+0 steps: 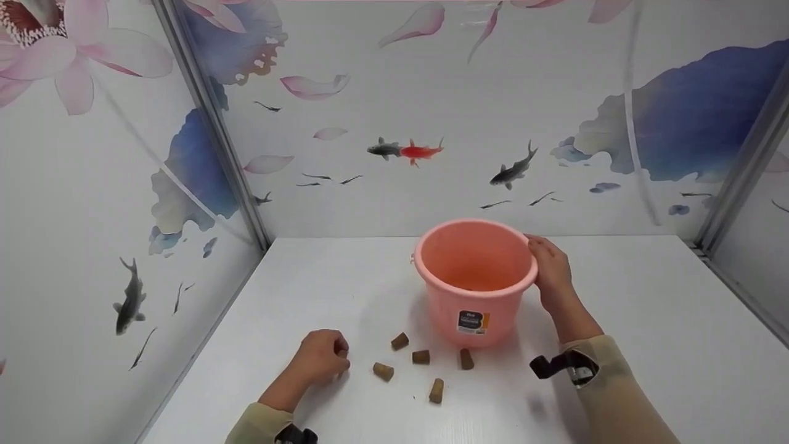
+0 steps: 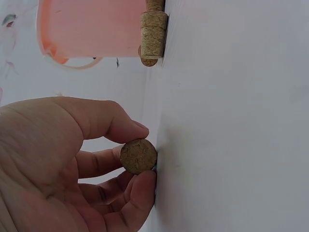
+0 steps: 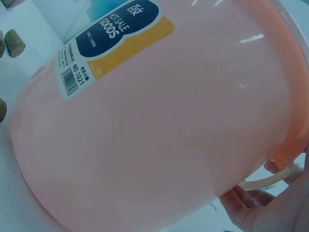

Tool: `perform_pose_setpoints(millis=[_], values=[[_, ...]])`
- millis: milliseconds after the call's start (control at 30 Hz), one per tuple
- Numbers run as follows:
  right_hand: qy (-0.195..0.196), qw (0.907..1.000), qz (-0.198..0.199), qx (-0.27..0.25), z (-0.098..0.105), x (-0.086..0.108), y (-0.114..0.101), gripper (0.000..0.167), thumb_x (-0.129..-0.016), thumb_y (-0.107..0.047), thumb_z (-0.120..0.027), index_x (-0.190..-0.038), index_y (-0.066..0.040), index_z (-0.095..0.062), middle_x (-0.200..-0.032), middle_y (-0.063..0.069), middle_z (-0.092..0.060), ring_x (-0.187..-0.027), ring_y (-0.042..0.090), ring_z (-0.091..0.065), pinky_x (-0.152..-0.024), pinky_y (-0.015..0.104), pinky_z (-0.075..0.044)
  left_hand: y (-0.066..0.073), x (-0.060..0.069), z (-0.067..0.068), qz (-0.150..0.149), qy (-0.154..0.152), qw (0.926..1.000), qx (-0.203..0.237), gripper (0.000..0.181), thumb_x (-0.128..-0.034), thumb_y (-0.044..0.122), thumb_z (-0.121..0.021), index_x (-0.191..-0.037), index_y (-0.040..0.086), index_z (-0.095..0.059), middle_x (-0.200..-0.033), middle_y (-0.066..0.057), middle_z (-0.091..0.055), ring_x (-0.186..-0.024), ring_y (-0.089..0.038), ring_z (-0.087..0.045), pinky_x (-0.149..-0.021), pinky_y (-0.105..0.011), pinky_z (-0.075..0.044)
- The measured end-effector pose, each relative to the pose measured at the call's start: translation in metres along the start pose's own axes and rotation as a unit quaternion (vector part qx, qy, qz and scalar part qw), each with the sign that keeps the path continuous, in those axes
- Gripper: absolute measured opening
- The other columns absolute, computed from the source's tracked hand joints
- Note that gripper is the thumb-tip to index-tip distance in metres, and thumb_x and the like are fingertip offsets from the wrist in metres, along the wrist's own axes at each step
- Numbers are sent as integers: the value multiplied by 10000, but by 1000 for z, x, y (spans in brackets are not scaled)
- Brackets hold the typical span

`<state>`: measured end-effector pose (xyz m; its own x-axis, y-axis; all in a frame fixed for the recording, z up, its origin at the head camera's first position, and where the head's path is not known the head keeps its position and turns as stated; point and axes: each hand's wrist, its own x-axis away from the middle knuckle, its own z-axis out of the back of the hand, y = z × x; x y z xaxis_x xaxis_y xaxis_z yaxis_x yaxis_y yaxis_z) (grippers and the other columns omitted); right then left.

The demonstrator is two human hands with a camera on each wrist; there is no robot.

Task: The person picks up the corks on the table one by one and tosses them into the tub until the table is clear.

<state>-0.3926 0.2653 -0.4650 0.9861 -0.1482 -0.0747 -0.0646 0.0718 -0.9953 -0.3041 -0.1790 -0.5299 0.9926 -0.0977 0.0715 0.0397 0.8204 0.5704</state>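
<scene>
A pink plastic bucket (image 1: 474,314) stands upright at the table's middle right, a label (image 3: 113,36) on its side. My right hand (image 1: 551,271) grips the bucket's rim on the right side, near the pale handle (image 3: 270,181). On the table left of the bucket, my left hand (image 1: 320,357) pinches a cork stopper (image 2: 138,156) between thumb and fingers, its round end showing in the left wrist view. Several other corks lie loose before the bucket, among them one cork (image 1: 383,371) nearest my left hand and another cork (image 1: 436,391) closest to me. The bucket's floor is mostly hidden.
The white table (image 1: 320,277) is bounded by a printed back wall (image 1: 394,203) and side panels with metal corner posts (image 1: 212,129). A dark wrist camera (image 1: 564,365) sits on my right sleeve.
</scene>
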Motion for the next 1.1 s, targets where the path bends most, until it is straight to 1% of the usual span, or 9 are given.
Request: perform_pose_setpoints(millis=[100, 267, 500, 667, 767, 833, 967, 1033, 1100], values=[[-19, 10000, -7, -30, 0, 1, 2, 525, -1139, -420, -420, -1521, -91, -566, -1269, -43, -684, -1068, 54, -677, -891, 225, -599, 3, -1, -2, -136, 53, 9999, -38, 149, -840, 60, -780, -977, 59, -722, -899, -38, -659, -840, -205, -575, -710, -356, -524], [-3, 10000, 71, 64, 3, -2, -4, 534, -1137, -431, -410, -1520, -96, -569, -1295, -20, -683, -1079, 60, -676, -896, 226, -599, 15, -11, -2, -488, 246, 9984, -162, 164, -837, 69, -757, -999, 50, -737, -928, -42, -689, -859, -200, -580, -785, -400, -547], [26, 10000, 44, -54, 0, 1, -1, 539, -1129, -445, -438, -1512, -93, -577, -1204, -53, -703, -1035, 77, -680, -872, 247, -603, 30, -15, 3, -718, 580, 9951, -355, 155, -864, 84, -732, -1017, 62, -748, -947, -38, -688, -881, -198, -584, -830, -425, -545], [35, 9999, 81, -92, -3, 3, 4, 521, -1132, -432, -441, -1497, -90, -588, -1207, -54, -698, -1029, 74, -674, -867, 241, -601, 43, -15, 9, -845, 841, 9928, -117, 184, -889, 83, -705, -1061, 45, -756, -990, -50, -686, -916, -208, -613, -831, -427, -561], [39, 9999, 84, -67, -4, 2, 5, 507, -1135, -414, -438, -1489, -87, -595, -1190, -71, -695, -1023, 60, -671, -860, 235, -596, 54, -16, 11, -895, 1124, 9896, 98, 160, -899, 89, -701, -1047, 77, -761, -992, -40, -684, -909, -197, -625, -819, -404, -571], [39, 10000, 76, -45, -4, 2, 5, 505, -1136, -409, -434, -1491, -87, -593, -1192, -71, -696, -1021, 54, -673, -856, 231, -595, 62, -17, 12, -939, 1382, 9856, 269, 147, -894, 91, -707, -1028, 103, -766, -985, -30, -685, -896, -189, -629, -808, -384, -573], [38, 10000, 62, -12, -4, 3, 3, 515, -1136, -423, -426, -1500, -98, -589, -1292, 18, -689, -1047, 69, -675, -872, 226, -597, 78, -22, 16, -1069, 1842, 9758, 498, 164, -873, 92, -714, -1019, 124, -780, -979, -18, -697, -875, -174, -642, -779, -359, -575], [32, 10000, 26, 2, -3, 4, 2, 521, -1135, -439, -420, -1506, -113, -586, -1369, 76, -666, -1069, 82, -672, -885, 223, -597, 85, -25, 19, -1111, 1960, 9728, 544, 170, -869, 94, -713, -1020, 128, -785, -975, -15, -699, -866, -168, -642, -769, -353, -573], [11, 10000, -1, 18, -2, 4, 2, 530, -1136, -447, -412, -1519, -119, -576, -1434, 115, -638, -1089, 90, -672, -895, 221, -597, 91, -27, 21, -1139, 1998, 9716, 549, 169, -872, 96, -708, -1018, 127, -787, -975, -16, -700, -864, -166, -642, -767, -350, -576]])
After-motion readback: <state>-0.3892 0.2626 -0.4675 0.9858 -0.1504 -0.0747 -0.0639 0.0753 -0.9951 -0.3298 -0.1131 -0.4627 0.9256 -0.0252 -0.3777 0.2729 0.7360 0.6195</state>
